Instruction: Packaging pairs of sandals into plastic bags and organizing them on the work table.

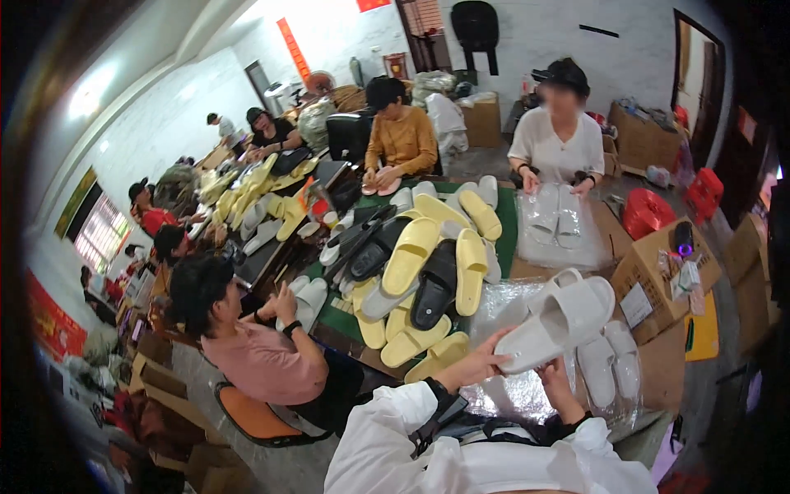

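Well left of the heap of slippers [438, 288], an orange-backed chair [263, 416] stands behind a person in a pink top [263, 362], who sits at the heap's left side. Pale slippers [309, 301] lie by that person's hands, just left of the heap. Farther off, beyond the heap and to its left, yellow slippers [247, 196] cover another surface. A person in a mustard top [405, 138] sits directly beyond the heap, head lowered, a pink slipper [385, 188] at the hands.

The heap itself mixes yellow, black and grey slippers, piled loosely on a green mat [508, 239]. Right of the heap and nearer the wearer, the left hand [477, 362] has its grip closed on the near left end of a pale grey pair of slippers [553, 323], raised over clear plastic [494, 309]. The right hand [559, 385] comes up under the pair, fingers at its lower edge; how far its grip closes is hidden.

Beyond the heap to the right, a person in a white top [559, 136] handles grey slippers [555, 216] on clear plastic. Right of the heap, past the raised pair, two more grey slippers [609, 362] lie side by side on the worktop [665, 362]. Farthest right from the heap are a red roll [648, 212], an open carton [658, 284] and a red stool [704, 195].
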{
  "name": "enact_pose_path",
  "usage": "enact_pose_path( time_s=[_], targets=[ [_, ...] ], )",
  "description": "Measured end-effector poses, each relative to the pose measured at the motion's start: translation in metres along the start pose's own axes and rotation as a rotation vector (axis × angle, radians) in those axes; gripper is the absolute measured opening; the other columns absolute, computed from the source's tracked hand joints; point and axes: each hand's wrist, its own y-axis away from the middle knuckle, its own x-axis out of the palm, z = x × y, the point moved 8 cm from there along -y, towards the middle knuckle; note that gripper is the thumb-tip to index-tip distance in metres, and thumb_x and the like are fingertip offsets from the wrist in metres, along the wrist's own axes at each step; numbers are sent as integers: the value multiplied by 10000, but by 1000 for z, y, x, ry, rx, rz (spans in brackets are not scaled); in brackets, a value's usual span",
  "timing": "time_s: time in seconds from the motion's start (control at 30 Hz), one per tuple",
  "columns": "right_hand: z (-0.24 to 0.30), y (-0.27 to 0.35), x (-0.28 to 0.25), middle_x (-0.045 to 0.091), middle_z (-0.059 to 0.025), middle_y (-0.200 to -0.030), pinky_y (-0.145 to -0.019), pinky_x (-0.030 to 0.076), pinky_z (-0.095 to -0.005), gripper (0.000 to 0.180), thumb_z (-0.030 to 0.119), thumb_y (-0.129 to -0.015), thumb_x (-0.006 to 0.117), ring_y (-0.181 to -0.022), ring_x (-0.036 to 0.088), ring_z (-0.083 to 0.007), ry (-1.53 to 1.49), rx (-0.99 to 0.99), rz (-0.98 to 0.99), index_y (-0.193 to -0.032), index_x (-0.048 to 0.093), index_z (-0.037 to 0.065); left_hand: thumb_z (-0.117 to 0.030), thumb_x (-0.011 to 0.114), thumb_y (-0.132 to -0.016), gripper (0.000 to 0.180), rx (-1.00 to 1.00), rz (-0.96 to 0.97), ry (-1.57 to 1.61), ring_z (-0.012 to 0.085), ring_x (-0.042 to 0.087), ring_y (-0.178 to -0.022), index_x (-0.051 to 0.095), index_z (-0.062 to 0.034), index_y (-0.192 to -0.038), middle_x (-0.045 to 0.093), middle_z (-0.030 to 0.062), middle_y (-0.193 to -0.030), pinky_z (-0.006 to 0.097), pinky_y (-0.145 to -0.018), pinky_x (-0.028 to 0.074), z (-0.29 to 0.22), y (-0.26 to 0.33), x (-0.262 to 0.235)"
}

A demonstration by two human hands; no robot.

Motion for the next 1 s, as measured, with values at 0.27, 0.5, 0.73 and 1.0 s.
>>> enact_pose_path(
  time_s=[0.27,0.5,0.73,1.0],
  targets=[
    [52,3,29,513,-112,-1111,-888,389,-307,502,3,-702,618,-1007,507,-187,84,-144,-150,-1164,421,-15,-62,526,-858,557,70,-8,-48,137,442,-1094,286,-220,-1335,380,-4,-1268,296,-837,434,16,8,1],
    [78,17,46,533,-109,-1069,-859,420,-323,526,-15,-670,596,-984,534,-208,-94,-43,-87,-1160,407,0,-180,607,-822,618,243,-233,-244,185,415,-1140,276,-155,-1344,315,81,-1342,313,-938,351,17,13,-54],
    [83,31,76,552,-103,-1070,-886,409,-324,594,84,-623,557,-995,536,-235,-59,113,106,-1193,417,-9,-264,776,-653,1023,134,-565,-698,297,314,-1243,98,-78,-1396,306,192,-1356,362,-998,297,47,-1,-132],
    [79,34,67,538,-118,-1099,-883,413,-353,634,65,-630,580,-1019,525,-246,-118,203,154,-1226,375,-2,-155,577,-836,433,-42,-335,-231,163,468,-1074,428,-124,-1241,501,10,-1186,318,-898,377,68,-14,-114]
  ],
)
